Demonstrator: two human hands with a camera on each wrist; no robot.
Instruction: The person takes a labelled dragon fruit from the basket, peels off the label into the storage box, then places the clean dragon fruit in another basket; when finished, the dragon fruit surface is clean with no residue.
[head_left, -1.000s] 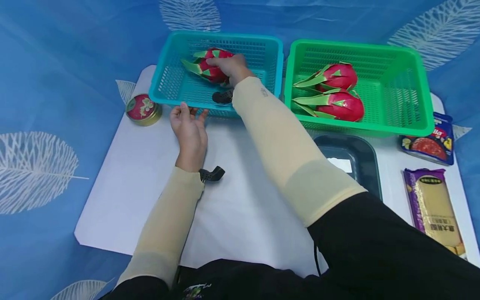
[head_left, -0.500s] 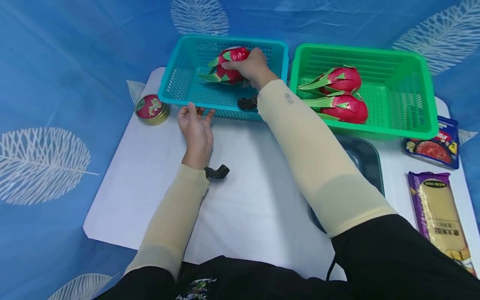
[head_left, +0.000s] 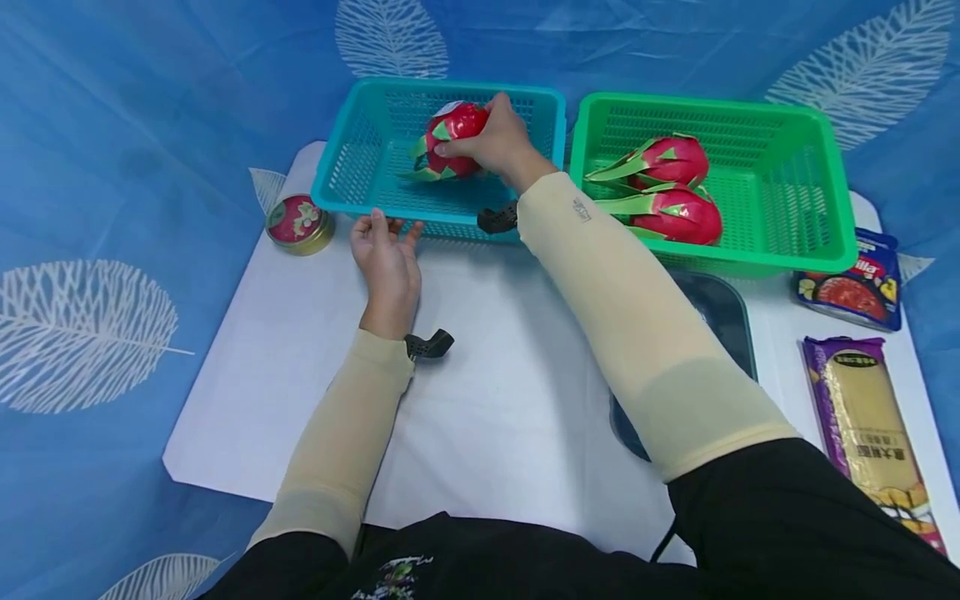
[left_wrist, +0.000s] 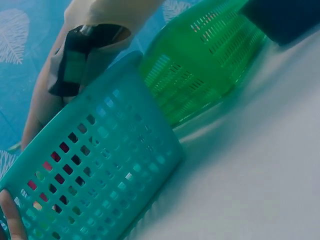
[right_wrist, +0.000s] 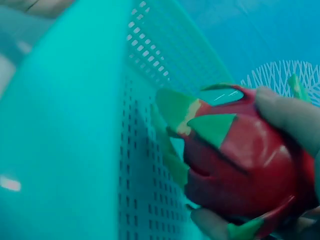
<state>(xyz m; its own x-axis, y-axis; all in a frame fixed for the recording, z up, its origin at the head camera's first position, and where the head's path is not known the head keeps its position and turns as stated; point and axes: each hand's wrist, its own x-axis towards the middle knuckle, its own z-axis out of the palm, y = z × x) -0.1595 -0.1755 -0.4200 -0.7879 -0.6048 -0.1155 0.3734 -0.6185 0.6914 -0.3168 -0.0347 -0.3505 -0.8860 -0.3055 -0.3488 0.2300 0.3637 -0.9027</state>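
My right hand (head_left: 502,146) reaches into the blue basket (head_left: 352,203) and grips a red dragon fruit (head_left: 467,122) with green leaf tips and a white label. More red and green shows just below the thumb. Close up in the right wrist view, the dragon fruit (right_wrist: 250,165) lies between the thumb and fingers, near the basket's perforated wall. My left hand (head_left: 388,271) is at the basket's front rim, palm up, its relaxed fingers touching the rim from outside. One of its fingers (left_wrist: 12,220) rests on the wall in the left wrist view.
A green basket (head_left: 787,260) with two dragon fruits (head_left: 678,215) stands to the right. A dark tray (head_left: 720,312) is partly under my right arm. A sauce pouch (head_left: 855,287) and a purple-edged pasta pack (head_left: 870,417) lie far right, a round tin (head_left: 298,225) left.
My right hand has moved right inside the blue basket with the dragon fruit, which has turned so its white label shows. My left hand stays at the rim.
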